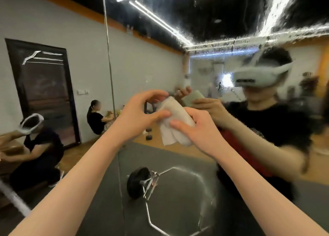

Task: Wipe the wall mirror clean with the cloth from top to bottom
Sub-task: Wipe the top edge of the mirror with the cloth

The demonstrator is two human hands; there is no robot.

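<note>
Both forearms reach up to the pale cloth (175,123), right hand (197,130) gripping its folded bundle, left hand (140,114) pinching its edge before the wet wall mirror (222,31); soft, light, best bunched in the palm.

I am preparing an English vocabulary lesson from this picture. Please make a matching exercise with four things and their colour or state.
Things:
1. cloth
2. wall mirror
3. left hand
4. right hand

Descriptions:
A. wet with droplets
B. grips the cloth from the right
C. white, folded
D. pinches the cloth's upper left part

Pairs: 1-C, 2-A, 3-D, 4-B
</note>
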